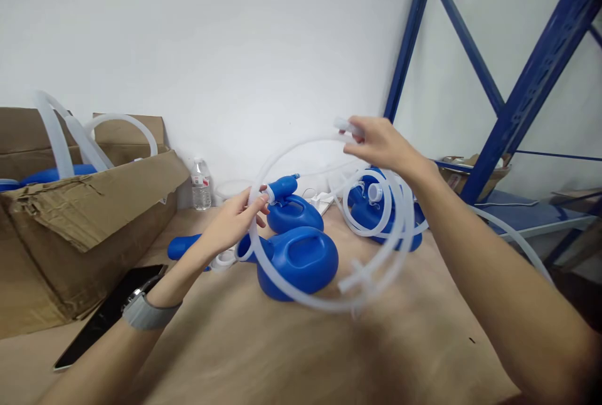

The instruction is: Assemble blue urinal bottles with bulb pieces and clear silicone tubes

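Note:
My left hand (237, 217) is closed around one side of a looped, translucent plastic tube (305, 298). Raised to the right, my right hand (376, 142) pinches the tube near a whitish end piece. The coil hangs between both hands, and its lower right part is blurred. Behind the loop, a blue plastic bottle with a handle (298, 261) lies on the brown table surface, its mouth toward the left. Just past my left fingers is a blue funnel-shaped piece (285, 187), above a second blue bottle (301, 215).
An open cardboard box (89, 242) with tubes stands at left, near a clear water bottle (201, 185). A dark flat device (108, 311) lies by my left wrist. More coiled tubing (376, 229) rests over blue bottles at right, before a blue metal rack (517, 91).

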The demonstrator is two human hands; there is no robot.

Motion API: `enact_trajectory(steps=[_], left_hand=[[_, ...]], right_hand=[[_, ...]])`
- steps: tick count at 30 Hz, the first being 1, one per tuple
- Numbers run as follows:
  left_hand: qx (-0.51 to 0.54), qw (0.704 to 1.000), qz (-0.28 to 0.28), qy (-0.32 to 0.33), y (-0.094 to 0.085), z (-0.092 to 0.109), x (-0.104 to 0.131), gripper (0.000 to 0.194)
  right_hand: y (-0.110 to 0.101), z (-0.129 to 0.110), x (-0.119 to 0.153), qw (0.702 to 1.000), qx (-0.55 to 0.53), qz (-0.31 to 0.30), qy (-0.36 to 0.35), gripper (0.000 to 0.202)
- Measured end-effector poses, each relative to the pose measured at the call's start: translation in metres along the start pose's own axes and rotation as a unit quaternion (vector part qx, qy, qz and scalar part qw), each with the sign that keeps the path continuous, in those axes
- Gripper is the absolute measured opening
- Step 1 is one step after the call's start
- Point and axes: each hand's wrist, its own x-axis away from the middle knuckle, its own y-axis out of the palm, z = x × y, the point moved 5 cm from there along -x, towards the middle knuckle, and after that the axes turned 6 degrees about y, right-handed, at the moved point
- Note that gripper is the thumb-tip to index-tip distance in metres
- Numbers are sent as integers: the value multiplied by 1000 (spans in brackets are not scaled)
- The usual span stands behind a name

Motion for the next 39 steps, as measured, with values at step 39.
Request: enact_trajectory(steps=[39], left_hand=[[-239, 925, -287, -73, -51, -45, 3, 73]], right_hand=[[184, 1, 114, 965, -182, -185, 20, 51]])
